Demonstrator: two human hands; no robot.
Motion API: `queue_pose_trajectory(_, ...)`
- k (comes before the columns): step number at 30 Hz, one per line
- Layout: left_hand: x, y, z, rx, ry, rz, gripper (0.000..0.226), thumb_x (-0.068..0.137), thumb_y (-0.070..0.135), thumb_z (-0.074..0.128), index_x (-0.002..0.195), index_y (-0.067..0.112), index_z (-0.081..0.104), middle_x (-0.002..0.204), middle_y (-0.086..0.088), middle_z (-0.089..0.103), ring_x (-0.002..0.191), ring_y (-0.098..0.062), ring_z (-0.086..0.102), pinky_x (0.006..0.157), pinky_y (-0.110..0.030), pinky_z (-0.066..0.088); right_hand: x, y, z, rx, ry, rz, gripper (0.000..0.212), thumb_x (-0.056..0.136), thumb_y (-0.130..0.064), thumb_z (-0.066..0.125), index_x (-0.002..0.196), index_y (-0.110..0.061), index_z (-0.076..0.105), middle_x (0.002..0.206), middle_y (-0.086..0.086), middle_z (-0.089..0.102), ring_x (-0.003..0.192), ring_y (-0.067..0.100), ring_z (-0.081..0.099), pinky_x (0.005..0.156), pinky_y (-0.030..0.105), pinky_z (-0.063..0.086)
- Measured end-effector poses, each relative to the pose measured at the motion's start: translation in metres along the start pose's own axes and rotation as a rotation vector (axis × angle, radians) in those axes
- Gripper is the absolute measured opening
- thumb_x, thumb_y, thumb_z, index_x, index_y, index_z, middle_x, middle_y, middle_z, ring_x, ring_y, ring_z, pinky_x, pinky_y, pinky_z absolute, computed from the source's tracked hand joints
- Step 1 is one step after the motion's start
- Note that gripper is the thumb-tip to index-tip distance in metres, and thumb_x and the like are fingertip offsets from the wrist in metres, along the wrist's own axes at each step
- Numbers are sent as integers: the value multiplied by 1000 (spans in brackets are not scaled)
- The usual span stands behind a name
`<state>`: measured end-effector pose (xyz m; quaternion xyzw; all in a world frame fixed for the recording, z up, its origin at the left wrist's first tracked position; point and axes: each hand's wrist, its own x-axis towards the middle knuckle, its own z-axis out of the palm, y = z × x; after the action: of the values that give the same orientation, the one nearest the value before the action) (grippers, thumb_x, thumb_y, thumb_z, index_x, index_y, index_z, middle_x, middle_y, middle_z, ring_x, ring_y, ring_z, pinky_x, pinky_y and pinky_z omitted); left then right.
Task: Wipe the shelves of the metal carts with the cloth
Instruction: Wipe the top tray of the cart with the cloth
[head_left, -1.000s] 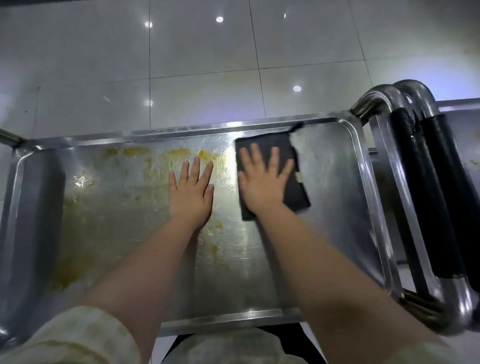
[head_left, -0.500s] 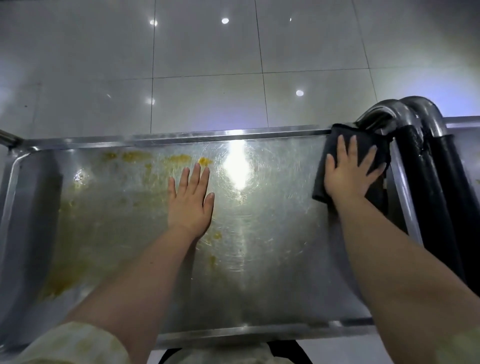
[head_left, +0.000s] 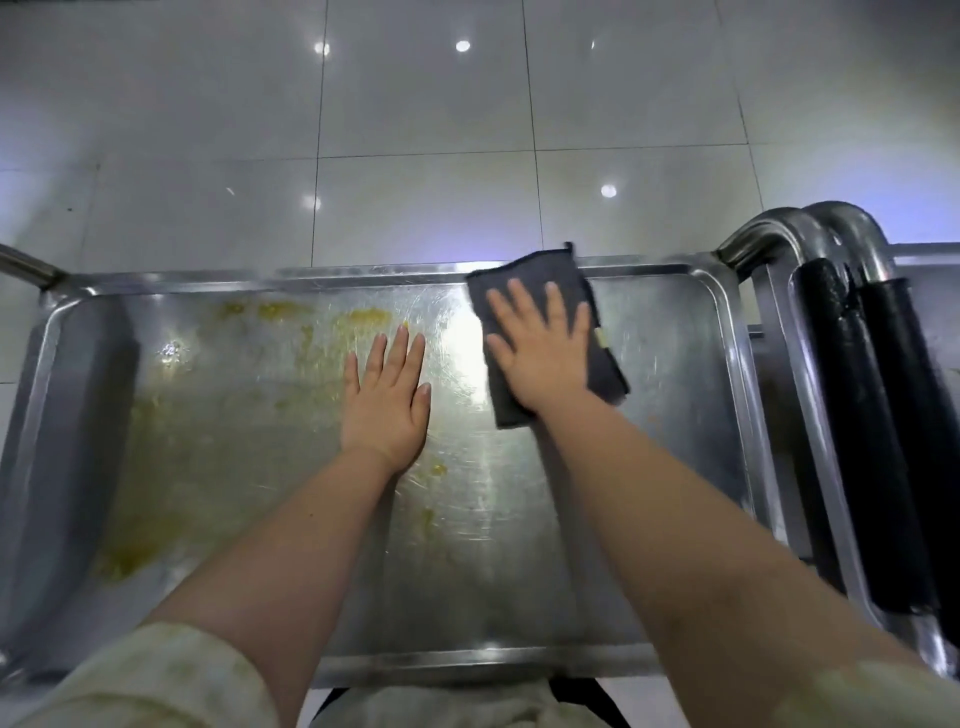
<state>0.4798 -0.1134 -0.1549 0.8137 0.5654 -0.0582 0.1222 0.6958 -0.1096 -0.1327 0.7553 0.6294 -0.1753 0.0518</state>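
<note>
both hands flat on the cart's top shelf

right hand presses the dark cloth with straight, spread fingers near the far rim — left hand lies flat just beside it, holding nothing, yellow smears to its left.

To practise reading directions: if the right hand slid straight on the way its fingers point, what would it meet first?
Probably the shelf's raised far rim, just past the cloth that the right hand presses flat; depth is hard to judge.
</note>
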Motion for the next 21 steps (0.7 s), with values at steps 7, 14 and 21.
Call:
queue_pose_trajectory(7, -1, 0, -2, -2, -9, 4, 63, 96, 46, 0, 155, 26, -3, 162, 4, -10, 149, -20, -11, 120, -50, -7, -33, 142, -19, 71, 52, 548, 57, 101, -54, 12, 154, -41, -4, 163, -12, -7, 149, 30, -13, 115, 64, -4)
queue_pose_trajectory(14, 0, -1, -1, 4, -13, -1, 63, 95, 46, -1, 155, 27, -3, 163, 4, -9, 150, -20, -10, 120, -50, -7, -6, 32, -3, 59, 66, 317, 58, 102, -51, 15, 153, -38, -8, 162, -11, -13, 148, 35, -13, 112, 66, -9)
queue_pose_trajectory(21, -1, 0, -1, -4, 18, 2, 58, 101, 40, 15, 156, 28, 1, 164, 4, -4, 150, -21, -5, 120, -50, -6, -23, -39, 22, -30, 20, 4, 58, 101, -55, 10, 153, -39, -10, 163, -10, -13, 148, 33, -15, 113, 64, -9)
